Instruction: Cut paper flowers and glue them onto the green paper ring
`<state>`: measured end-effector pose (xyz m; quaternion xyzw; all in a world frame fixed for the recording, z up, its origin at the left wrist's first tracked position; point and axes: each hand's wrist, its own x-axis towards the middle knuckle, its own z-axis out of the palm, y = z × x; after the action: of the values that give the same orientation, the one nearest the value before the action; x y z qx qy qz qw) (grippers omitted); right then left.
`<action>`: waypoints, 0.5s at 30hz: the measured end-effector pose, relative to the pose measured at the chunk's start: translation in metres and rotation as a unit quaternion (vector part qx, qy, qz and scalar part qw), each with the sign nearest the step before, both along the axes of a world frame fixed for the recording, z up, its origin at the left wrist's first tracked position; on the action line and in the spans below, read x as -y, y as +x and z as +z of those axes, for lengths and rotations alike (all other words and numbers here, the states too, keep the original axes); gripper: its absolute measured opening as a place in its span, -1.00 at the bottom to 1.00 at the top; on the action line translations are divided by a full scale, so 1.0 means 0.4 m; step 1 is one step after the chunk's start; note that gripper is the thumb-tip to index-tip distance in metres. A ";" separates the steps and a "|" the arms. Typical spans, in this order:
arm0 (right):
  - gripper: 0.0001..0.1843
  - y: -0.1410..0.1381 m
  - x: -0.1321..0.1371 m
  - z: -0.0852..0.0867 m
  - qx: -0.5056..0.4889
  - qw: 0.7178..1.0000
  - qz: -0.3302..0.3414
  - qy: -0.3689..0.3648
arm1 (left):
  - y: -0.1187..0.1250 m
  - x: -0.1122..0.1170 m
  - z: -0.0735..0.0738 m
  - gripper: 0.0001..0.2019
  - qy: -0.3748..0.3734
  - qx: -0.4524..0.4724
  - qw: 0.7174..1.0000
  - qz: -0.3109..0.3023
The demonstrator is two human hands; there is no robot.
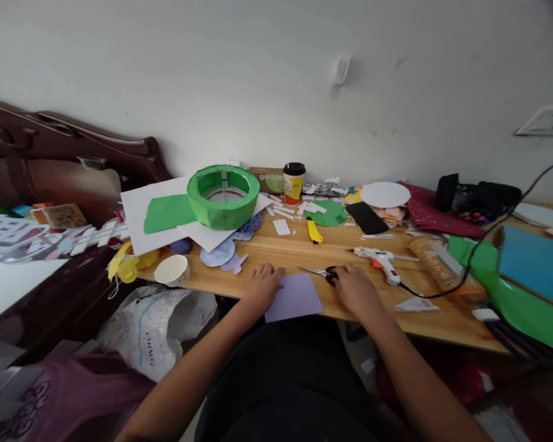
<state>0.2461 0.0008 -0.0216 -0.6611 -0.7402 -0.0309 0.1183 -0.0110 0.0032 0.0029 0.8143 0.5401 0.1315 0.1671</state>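
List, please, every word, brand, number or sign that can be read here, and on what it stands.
"goodm": cardboard box, cut off by the paper cup.
"CHIM…": white plastic bag; ending unclear.
Paper cup: print too small to read.
Orange package: lettering too blurred.

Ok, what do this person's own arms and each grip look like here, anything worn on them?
The left forearm and right forearm show no sleeves, watch or bracelet. The left grip and right grip are ordinary five-fingered hands, ungloved; rings are too small to tell. Plain black clothing shows between the arms.
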 end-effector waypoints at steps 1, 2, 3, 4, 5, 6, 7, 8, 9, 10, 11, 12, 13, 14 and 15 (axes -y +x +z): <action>-0.77 0.009 -0.007 0.003 0.008 1.000 0.004 -0.014 | 0.001 -0.013 -0.005 -0.64 -0.018 0.033 0.999 0.022; -0.78 0.014 -0.011 0.006 0.010 1.000 0.013 -0.024 | 0.002 -0.025 -0.009 -0.68 -0.035 0.062 0.997 0.033; -0.78 0.017 -0.014 0.008 0.008 0.999 0.024 -0.031 | 0.002 -0.034 -0.012 -0.74 -0.051 0.085 0.994 0.036; -0.79 0.018 -0.015 0.011 0.009 0.999 0.034 -0.037 | 0.001 -0.042 -0.012 -0.81 -0.062 0.102 0.992 0.033; -0.81 0.019 -0.015 0.015 0.010 0.998 0.043 -0.042 | -0.001 -0.047 -0.011 -0.87 -0.069 0.118 0.990 0.029; -0.83 0.020 -0.014 0.019 0.012 0.998 0.044 -0.044 | -0.004 -0.050 -0.009 -0.91 -0.075 0.140 0.987 0.029; -0.85 0.024 -0.012 0.024 0.011 0.999 0.032 -0.042 | -0.008 -0.049 -0.006 -0.93 -0.078 0.164 0.983 0.033; -0.86 0.030 -0.007 0.029 0.005 0.999 0.005 -0.037 | -0.012 -0.044 -0.002 -0.94 -0.080 0.191 0.978 0.041; -0.84 0.039 -0.001 0.034 -0.010 0.999 -0.031 -0.030 | -0.017 -0.036 0.001 -0.96 -0.078 0.217 0.972 0.052; -0.81 0.049 0.009 0.038 -0.040 0.997 -0.070 -0.022 | -0.021 -0.023 0.004 -0.94 -0.075 0.239 0.966 0.065; -0.79 0.059 0.022 0.041 -0.086 0.991 -0.102 -0.014 | -0.023 -0.007 0.007 -0.89 -0.076 0.273 0.955 0.082; -0.78 0.067 0.039 0.042 -0.153 0.981 -0.116 -0.010 | -0.023 0.013 0.009 -0.84 -0.081 0.315 0.940 0.099; -0.76 0.069 0.060 0.042 -0.237 0.965 -0.112 -0.011 | -0.019 0.034 0.010 -0.80 -0.095 0.379 0.913 0.118; -0.74 0.064 0.084 0.039 -0.334 0.937 -0.101 -0.016 | -0.011 0.056 0.011 -0.77 -0.139 0.516 0.833 0.146; -0.68 0.050 0.112 0.036 -0.437 0.895 -0.089 -0.026 | 0.001 0.076 0.012 -0.74 -0.181 0.632 0.736 0.161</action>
<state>0.2661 -0.0440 -0.0073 -0.6741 -0.5526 0.2694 0.4094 -0.0108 -0.0273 0.0077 0.3997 0.4468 0.5404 0.5904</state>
